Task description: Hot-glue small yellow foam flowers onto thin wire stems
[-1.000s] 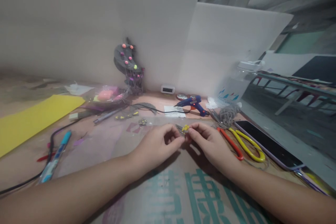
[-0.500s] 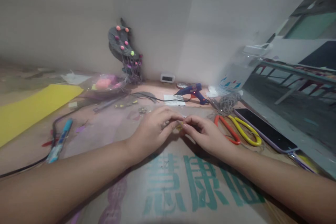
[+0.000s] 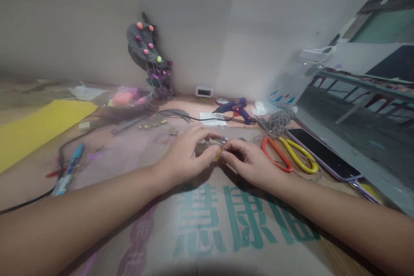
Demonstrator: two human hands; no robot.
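Note:
My left hand (image 3: 186, 155) and my right hand (image 3: 247, 161) meet fingertip to fingertip over the cardboard sheet (image 3: 226, 228) with green printed characters. Both pinch a small yellow piece (image 3: 219, 152) between thumbs and fingers, low against the sheet. A thin metal bit (image 3: 223, 140) pokes out just behind the fingers. Most of the yellow piece is hidden by my fingertips.
Scissors with one red and one yellow handle (image 3: 287, 157) lie right of my right hand, then a dark phone (image 3: 323, 155). Behind are a blue glue gun (image 3: 234, 108), grey twine (image 3: 280, 120), a grey felt ornament with coloured beads (image 3: 145, 54). Left: yellow sheet (image 3: 35, 127), blue pen (image 3: 69, 168).
Both hands have come down from a raised pinch to rest on the cardboard, still holding the yellow piece. The camera has tilted, shifting the scene upward and left.

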